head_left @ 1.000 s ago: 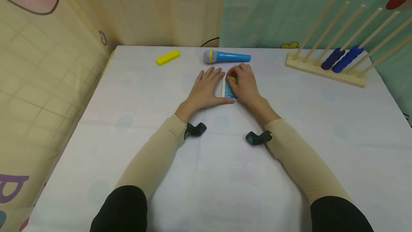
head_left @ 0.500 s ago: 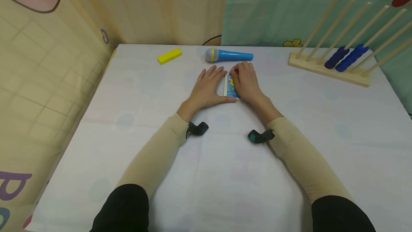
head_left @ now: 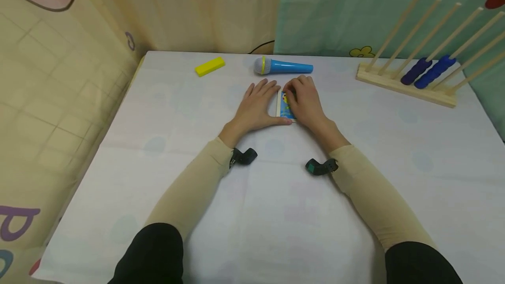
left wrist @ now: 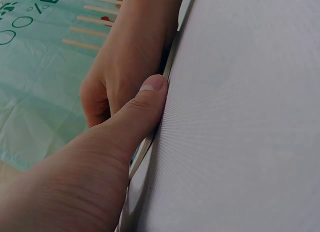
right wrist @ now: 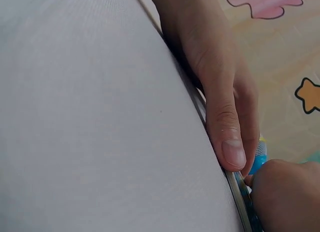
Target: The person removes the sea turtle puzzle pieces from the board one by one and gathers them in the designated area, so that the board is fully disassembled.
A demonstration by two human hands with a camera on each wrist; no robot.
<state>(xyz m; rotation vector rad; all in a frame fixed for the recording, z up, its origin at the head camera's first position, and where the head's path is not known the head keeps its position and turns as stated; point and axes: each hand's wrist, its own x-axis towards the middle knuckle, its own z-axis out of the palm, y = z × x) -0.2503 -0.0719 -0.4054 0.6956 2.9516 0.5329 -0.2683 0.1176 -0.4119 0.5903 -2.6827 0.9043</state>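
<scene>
A small flat board (head_left: 286, 112) with a blue and yellow picture and a pale border lies on the white tabletop. My left hand (head_left: 255, 106) spreads beside it, fingers straight along the left side and thumb on the near edge. Over the board's right part is my right hand (head_left: 307, 102), its fingers bent and its thumb near the index finger at the far end. Whatever may be between those fingertips is hidden. In the left wrist view the left thumb (left wrist: 142, 102) lies along the edge; the right wrist view shows the board's side (right wrist: 240, 197) beneath the hands.
Behind the hands lies a blue toy microphone (head_left: 284, 66), with a yellow block (head_left: 210, 66) to its left. A wooden peg stand (head_left: 406, 84) with purple and blue beads on two of its rods stands at the back right. Printed curtains (head_left: 177, 8) border the table.
The right hand's fingers have shifted slightly, and more of the picture's yellow part shows than a second ago. The left hand stays in place. The whole head view has drifted a little.
</scene>
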